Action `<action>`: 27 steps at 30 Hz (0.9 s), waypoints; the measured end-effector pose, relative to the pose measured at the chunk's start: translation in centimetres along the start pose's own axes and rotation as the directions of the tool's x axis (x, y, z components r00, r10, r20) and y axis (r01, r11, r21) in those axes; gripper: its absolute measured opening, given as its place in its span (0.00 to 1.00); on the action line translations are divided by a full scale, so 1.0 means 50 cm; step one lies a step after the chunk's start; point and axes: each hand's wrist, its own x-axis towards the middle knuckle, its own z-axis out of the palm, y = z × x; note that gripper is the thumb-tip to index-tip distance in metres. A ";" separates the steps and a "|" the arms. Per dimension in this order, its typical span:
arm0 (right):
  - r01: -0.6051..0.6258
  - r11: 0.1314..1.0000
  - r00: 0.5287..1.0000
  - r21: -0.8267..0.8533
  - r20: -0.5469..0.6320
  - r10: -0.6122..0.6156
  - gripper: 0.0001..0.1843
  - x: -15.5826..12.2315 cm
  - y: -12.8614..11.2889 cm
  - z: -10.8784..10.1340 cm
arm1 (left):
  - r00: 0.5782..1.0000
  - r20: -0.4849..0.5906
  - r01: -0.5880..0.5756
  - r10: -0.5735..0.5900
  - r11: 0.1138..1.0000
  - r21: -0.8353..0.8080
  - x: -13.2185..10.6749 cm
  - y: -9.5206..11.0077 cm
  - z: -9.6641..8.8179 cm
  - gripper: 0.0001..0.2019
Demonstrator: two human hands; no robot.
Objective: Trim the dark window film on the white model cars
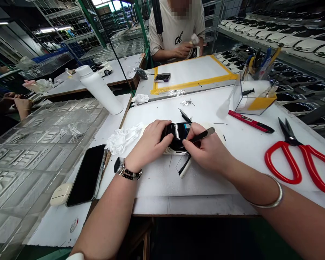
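Observation:
A model car body (176, 134) with a glossy black top lies on the white work surface between my hands. My left hand (155, 139) is closed around its left side, with fingers over the top and the thumb at the near edge. In my right hand (203, 148) are dark tweezers (203, 135), pinched between thumb and fingers. Their tips are hidden by my fingers, close against the car body. Just below it lies a small white and black part (184, 167). A dark pointed piece (184, 116) rests behind the car body.
Red-handled scissors (289, 151) and a red pen-shaped cutter (250, 121) lie at right, near a clear tool box (256, 95). At left are crumpled tissue (124, 139), a phone (86, 175), a white bottle (100, 90) and plastic trays (24, 159). A co-worker (177, 36) works opposite.

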 end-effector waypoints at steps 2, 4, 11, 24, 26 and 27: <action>0.006 1.000 1.000 -0.030 0.009 -0.006 0.07 0.000 -0.002 0.001 | 1.000 -0.001 0.005 -0.006 1.000 -0.010 0.001 0.000 0.001 0.19; 0.011 0.999 1.000 -0.051 0.026 -0.009 0.07 0.001 -0.002 0.003 | 1.000 -0.011 0.005 -0.005 1.000 -0.010 0.001 -0.001 0.002 0.19; 0.090 0.965 0.977 0.246 -0.210 -0.037 0.09 0.001 0.001 -0.025 | 0.999 -0.041 -0.015 0.015 1.000 -0.001 0.002 -0.007 0.007 0.20; -0.298 0.904 0.598 -0.307 -0.798 -0.074 0.20 0.049 0.125 -0.283 | 0.984 -0.178 0.017 -0.012 1.000 0.023 0.000 -0.010 0.005 0.20; -0.450 0.815 0.673 -0.364 -0.739 0.041 0.30 0.058 0.156 -0.299 | 0.979 -0.203 0.032 -0.026 0.999 0.026 0.000 -0.011 0.005 0.20; -0.485 0.781 0.709 -0.394 -0.700 0.088 0.33 0.062 0.165 -0.301 | 0.978 -0.207 0.037 -0.031 0.999 0.026 0.001 -0.012 0.006 0.21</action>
